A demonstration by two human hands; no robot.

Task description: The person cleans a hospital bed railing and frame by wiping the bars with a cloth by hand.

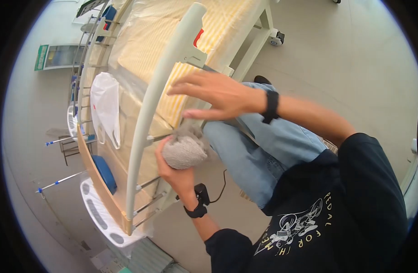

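A bunched grey fuzzy cloth [185, 148] is in my left hand [176, 178], whose fingers curl around its lower side. My right hand [220, 95] is above the cloth, slightly blurred, with fingers stretched out and thumb apart, and nothing shows in it. It is close to the cream curved end bar [150, 104] of a bed. Behind the fingers lies a yellow-and-white striped mattress part [176, 98]. Part of the cloth near my right thumb is smeared by motion.
A plastic-covered striped mattress [150, 50] fills the bed, with a white plastic bag [105, 102] on it. A wheel [276, 38] stands under the frame. Beyond are a wooden panel [102, 177] and a white panel with grey cut-outs [97, 214]. A black cable [224, 186] hangs near my knees.
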